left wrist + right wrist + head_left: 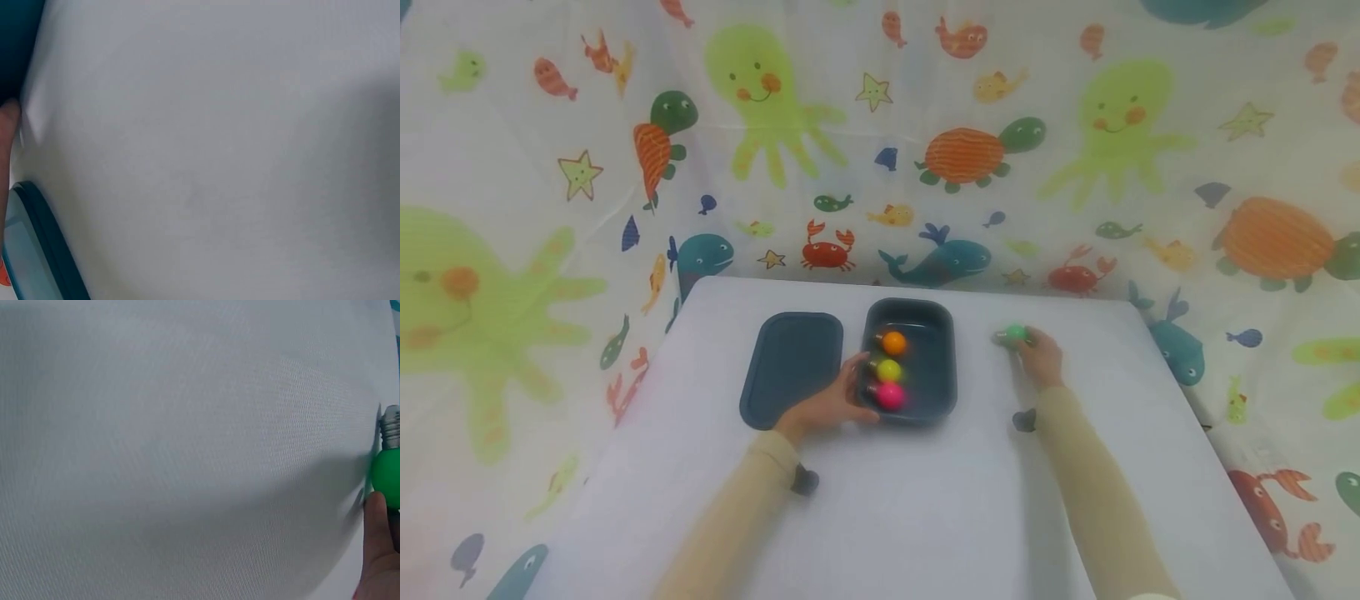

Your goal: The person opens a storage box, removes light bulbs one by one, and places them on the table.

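A green light bulb (1017, 333) with a silver screw base is held in my right hand (1042, 357), to the right of the dark blue container (934, 350). In the right wrist view, fingertips pinch the round part of the bulb (389, 478), its base turned away from them. My left hand (826, 407) grips the container at its left side and near corner, the thumb along the near wall. Inside lie an orange bulb (894, 342), a yellow bulb (889, 371) and a pink bulb (891, 395), in a row, bases toward the left wall.
Left of the container, a dark blue lid (793, 358) lies flat on the white table (925, 517), partly behind the left hand. A white curtain (865, 158) printed with sea animals hangs behind the table and along its sides.
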Demonstrator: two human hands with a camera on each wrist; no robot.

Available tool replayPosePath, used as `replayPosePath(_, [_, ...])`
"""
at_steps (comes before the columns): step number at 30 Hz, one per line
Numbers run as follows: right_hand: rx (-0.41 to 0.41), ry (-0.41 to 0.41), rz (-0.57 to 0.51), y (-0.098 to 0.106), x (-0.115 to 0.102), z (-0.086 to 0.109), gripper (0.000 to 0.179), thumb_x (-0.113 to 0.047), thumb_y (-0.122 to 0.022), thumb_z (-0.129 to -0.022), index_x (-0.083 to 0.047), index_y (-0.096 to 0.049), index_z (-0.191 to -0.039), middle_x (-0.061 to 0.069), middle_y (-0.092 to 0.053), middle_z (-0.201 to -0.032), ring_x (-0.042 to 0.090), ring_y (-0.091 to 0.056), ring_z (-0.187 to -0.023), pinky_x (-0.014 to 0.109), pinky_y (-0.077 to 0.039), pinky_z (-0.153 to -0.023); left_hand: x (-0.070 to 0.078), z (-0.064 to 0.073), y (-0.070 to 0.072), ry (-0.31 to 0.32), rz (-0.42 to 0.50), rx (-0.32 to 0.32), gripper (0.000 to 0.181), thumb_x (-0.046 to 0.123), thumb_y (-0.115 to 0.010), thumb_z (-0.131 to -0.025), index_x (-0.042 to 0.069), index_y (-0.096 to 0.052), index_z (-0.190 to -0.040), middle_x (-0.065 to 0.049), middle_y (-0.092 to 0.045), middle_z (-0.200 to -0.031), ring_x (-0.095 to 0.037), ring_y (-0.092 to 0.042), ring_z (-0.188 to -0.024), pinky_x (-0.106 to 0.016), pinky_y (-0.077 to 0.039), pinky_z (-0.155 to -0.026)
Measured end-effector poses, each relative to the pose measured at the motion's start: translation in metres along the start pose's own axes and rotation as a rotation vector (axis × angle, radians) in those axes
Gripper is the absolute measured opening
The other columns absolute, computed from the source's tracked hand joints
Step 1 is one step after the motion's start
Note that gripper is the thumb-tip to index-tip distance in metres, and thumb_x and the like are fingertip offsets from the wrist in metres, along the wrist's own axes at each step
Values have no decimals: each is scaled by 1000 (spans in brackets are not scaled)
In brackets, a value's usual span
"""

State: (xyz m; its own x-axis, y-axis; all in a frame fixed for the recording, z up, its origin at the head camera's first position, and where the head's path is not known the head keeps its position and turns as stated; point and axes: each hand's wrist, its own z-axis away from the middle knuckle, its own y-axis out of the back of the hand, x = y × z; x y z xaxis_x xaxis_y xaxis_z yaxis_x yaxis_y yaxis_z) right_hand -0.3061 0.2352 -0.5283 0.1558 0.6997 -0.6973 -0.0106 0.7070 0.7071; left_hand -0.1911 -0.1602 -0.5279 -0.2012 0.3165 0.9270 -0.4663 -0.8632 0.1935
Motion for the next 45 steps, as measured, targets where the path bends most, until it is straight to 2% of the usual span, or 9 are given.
replayPosePath(10, [-2, 10, 31, 2, -2, 3, 58, -23, -49, -101, 4, -29, -149, 27, -32, -152, 42, -23, -143, 53, -16, -117, 2, 3, -1, -11, 3, -6, 107, 30, -86, -75, 50, -10, -148, -5, -3, -164, -27, -21, -147, -50, -24, -116])
replayPosePath(15, [-15, 24, 61, 7, 1, 3, 59, -25, -50, -102, 4, -29, -149, 28, -33, -151, 43, -25, -142, 53, -16, -117, 1, 2, -1, -23, -8, -18, 106, 27, -84, -78, 45, -9, -151, -4, -2, -164, -28, -21, -146, -50, -25, -115])
replayPosePath(20, [-20, 21, 45, 15, 2, 3, 60, -25, -50, -102, 4, -28, -149, 28, -34, -150, 44, -34, -137, 54, -23, -114, 3, 5, 0, -35, -20, -26, 108, 29, -84, -77, 41, -8, -153, -3, -2, -164, -27, -20, -147, -50, -25, -115])
replayPosePath(24, [14, 31, 34, 22, -5, 5, 59, -23, -49, -102, 4, -27, -150, 27, -34, -150, 44, -38, -135, 54, -27, -113, 4, 7, 1, -36, -19, -28, 109, 31, -85, -76, 41, -9, -153, -2, -1, -164, -26, -15, -148, -50, -23, -116])
replayPosePath(28, [73, 82, 16, 25, -17, 9, 57, -22, -50, -102, 3, -29, -149, 27, -37, -149, 42, -41, -134, 51, -28, -113, 4, 9, 2, -38, -24, -26, 110, 31, -85, -76, 40, -8, -153, -3, -1, -164, -27, -15, -148, -50, -23, -116])
replayPosePath(33, [111, 133, -113, 22, -46, 13, 56, -20, -55, -100, 2, -34, -148, 24, -41, -147, 39, -43, -134, 48, -32, -112, 5, 8, 3, -30, -24, -28, 112, 30, -85, -75, 38, -7, -154, -3, -2, -164, -28, -19, -147, -49, -24, -116])
replayPosePath(39, [52, 190, -223, 9, -83, 15, 55, -21, -60, -98, -2, -41, -146, 21, -44, -147, 36, -45, -133, 47, -43, -105, 3, 7, 4, -31, -12, -33, 112, 31, -86, -75, 37, -7, -154, -5, -1, -164, -30, -18, -147, -51, -23, -116])
replayPosePath(45, [-8, 285, -162, -11, -113, 18, 51, -25, -61, -97, -4, -48, -142, 19, -50, -143, 33, -49, -130, 45, -43, -105, 3, 7, 4, -16, -14, -30, 111, 33, -86, -74, 42, -8, -153, -3, 0, -164, -29, -15, -148, -51, -22, -116])
